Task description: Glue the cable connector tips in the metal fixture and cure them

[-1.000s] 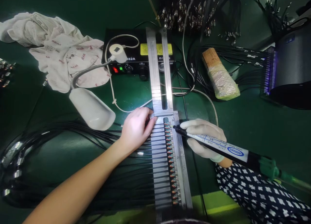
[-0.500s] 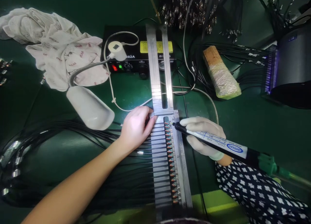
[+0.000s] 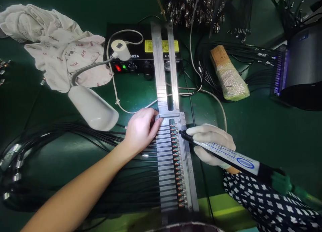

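Observation:
My bare left hand (image 3: 141, 126) is closed at the upper left edge of a slotted metal fixture (image 3: 167, 178), thumb on top; its other fingertips are partly hidden. Black cables (image 3: 143, 163) lie side by side in the slots, their wire ends and small metal connectors (image 3: 179, 168) forming a column along the right side. In its white glove, my right hand (image 3: 211, 141) grips a black-and-white dispensing syringe (image 3: 226, 154) with a green hose fitting (image 3: 281, 181). The slanted syringe's tip is close to the upper connectors; whether it touches one I cannot tell.
Beyond the fixture stands a black dispenser controller (image 3: 143, 54), with a metal slotted bar (image 3: 158, 67) reaching across it. A white gooseneck lamp (image 3: 94, 109) and a crumpled cloth (image 3: 67, 54) are left. A film-wrapped block (image 3: 231, 79) and a grey lit device (image 3: 304, 67) are right.
My right hand and the syringe have shifted slightly down and to the right, the tip going a little lower along the connector column. My left hand keeps its place on the fixture.

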